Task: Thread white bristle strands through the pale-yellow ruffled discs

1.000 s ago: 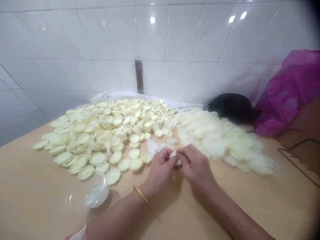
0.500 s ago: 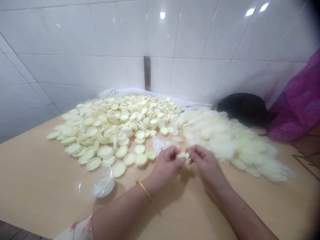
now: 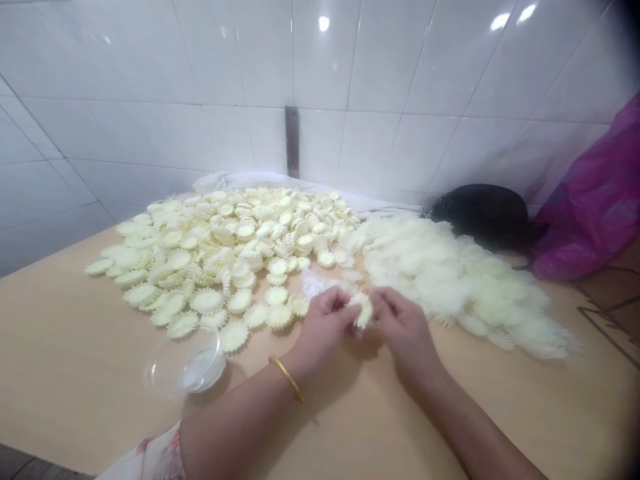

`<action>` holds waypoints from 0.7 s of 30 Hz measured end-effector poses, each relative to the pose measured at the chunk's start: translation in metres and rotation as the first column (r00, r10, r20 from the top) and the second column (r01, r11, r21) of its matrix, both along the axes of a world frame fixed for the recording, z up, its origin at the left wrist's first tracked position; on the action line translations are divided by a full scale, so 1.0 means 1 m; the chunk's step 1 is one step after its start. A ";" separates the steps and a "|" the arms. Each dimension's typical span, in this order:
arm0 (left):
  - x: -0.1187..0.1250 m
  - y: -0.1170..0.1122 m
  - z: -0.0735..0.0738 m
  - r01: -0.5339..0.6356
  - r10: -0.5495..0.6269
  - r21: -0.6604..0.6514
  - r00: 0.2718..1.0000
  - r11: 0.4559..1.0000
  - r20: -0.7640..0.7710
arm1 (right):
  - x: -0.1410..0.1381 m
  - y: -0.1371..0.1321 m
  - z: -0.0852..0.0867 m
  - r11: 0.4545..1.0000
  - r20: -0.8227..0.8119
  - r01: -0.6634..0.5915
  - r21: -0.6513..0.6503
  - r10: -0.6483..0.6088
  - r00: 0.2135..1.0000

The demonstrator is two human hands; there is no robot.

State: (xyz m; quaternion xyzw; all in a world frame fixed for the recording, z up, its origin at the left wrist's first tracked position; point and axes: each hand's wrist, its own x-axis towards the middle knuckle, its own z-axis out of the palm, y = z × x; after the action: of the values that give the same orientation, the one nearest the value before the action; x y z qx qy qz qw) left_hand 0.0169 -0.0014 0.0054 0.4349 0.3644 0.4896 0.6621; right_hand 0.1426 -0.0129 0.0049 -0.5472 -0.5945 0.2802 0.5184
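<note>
Above the desk (image 3: 65, 347), one scalloped cream disc (image 3: 362, 310) is pinched between the fingertips of two half-closed hands: my left hand (image 3: 323, 327) and my right hand (image 3: 405, 330). Adjacent: one cream heap (image 3: 225, 253) of discs, one whiter frilled heap (image 3: 445, 287), one clear plastic bowl (image 3: 185, 363).

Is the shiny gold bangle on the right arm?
No, the gold bangle is on the wrist of the left hand, not the right hand, and both hands pinch a frilly cream disc.
</note>
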 end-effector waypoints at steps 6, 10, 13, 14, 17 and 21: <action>0.000 -0.002 0.003 -0.039 0.041 -0.043 0.998 0.998 0.045 | 0.005 0.004 -0.005 0.963 -0.330 -0.194 -0.186 0.125 0.936; 0.000 -0.003 0.003 -0.058 0.058 0.001 0.997 0.998 -0.053 | 0.004 -0.002 0.001 0.996 -0.039 -0.065 -0.062 0.063 0.997; -0.001 -0.002 0.003 -0.044 0.040 -0.052 0.997 0.998 -0.062 | 0.003 -0.005 0.006 0.998 0.154 -0.002 0.063 -0.007 0.988; -0.001 -0.001 0.004 -0.030 0.025 -0.086 0.998 0.996 -0.061 | 0.003 -0.006 0.007 0.998 0.159 -0.017 0.068 0.006 0.987; -0.003 0.000 0.006 -0.011 0.009 -0.144 1.000 0.990 -0.013 | 0.003 -0.004 0.005 0.990 -0.023 -0.130 -0.050 0.129 0.991; -0.002 -0.001 0.009 -0.058 0.066 -0.127 0.996 0.990 0.056 | 0.004 0.002 -0.002 0.950 -0.381 -0.253 -0.184 0.169 0.909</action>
State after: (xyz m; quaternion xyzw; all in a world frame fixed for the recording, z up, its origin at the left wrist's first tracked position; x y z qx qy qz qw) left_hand 0.0151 -0.0023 0.0144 0.3661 0.3876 0.4992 0.6831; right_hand 0.1467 -0.0112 0.0033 -0.4746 -0.5089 0.4970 0.5185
